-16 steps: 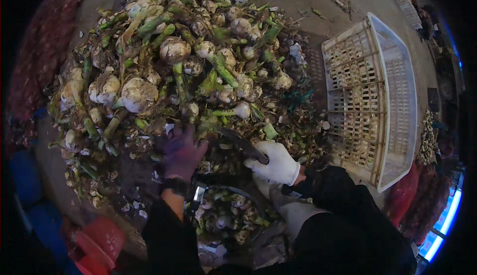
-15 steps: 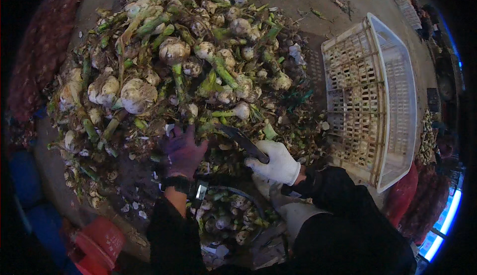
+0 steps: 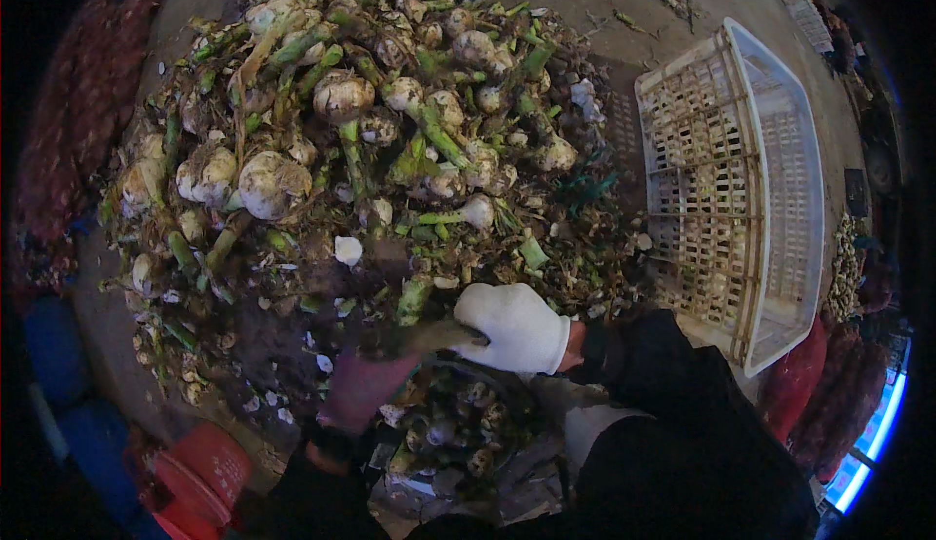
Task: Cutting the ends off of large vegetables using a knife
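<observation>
My right hand (image 3: 514, 327), in a white glove, is closed round a knife (image 3: 436, 338); the blurred blade points left. My left hand (image 3: 366, 389), in a purple glove, is lower left of the blade tip, near the container of bulbs. Motion smears its fingers, and I cannot make out anything in them. Just beyond both hands lies a big heap of dirty whitish bulbs (image 3: 274, 186) with thick green stalks. A cut green stalk piece (image 3: 414, 298) and a white piece (image 3: 348, 250) lie at its near edge. Below my hands, smaller bulbs (image 3: 444, 431) fill a round dark container.
To the right a dirty white plastic crate (image 3: 697, 165) lies on its side. A red plastic tub (image 3: 200, 477) sits at the lower left, near blue containers (image 3: 54, 350). Dark red mesh sacks (image 3: 88, 111) line the left side; more sacks (image 3: 838, 399) are at the right.
My left hand has drawn back from the heap's edge toward the container, uncovering a white piece. My right hand has shifted slightly left and down, the knife blade swinging lower.
</observation>
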Demonstrator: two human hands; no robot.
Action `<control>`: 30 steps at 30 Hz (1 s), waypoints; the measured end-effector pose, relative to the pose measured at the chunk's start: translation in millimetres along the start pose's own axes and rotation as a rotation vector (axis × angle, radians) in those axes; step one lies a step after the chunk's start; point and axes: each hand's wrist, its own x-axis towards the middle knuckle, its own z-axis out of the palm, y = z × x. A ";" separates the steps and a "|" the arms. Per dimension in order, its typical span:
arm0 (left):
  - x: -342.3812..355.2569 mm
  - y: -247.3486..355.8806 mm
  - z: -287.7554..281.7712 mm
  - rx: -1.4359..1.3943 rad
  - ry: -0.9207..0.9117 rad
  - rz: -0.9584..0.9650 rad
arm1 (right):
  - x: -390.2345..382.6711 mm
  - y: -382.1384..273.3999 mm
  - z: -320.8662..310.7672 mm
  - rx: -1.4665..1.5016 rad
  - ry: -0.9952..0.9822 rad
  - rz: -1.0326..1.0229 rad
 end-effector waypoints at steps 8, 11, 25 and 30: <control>-25.9 61.1 -47.9 -0.205 0.003 -0.224 | -28.5 41.7 16.8 -0.061 -0.167 0.286; -24.3 44.9 -36.5 -0.259 -0.003 -0.293 | -14.3 12.0 9.7 0.028 -0.196 0.227; -10.4 37.1 -35.5 -0.496 -0.169 -0.476 | -13.7 12.7 6.1 0.172 -0.339 0.342; -19.7 -10.5 2.7 -0.505 -0.202 -0.176 | -10.8 9.7 31.3 0.417 0.031 -0.073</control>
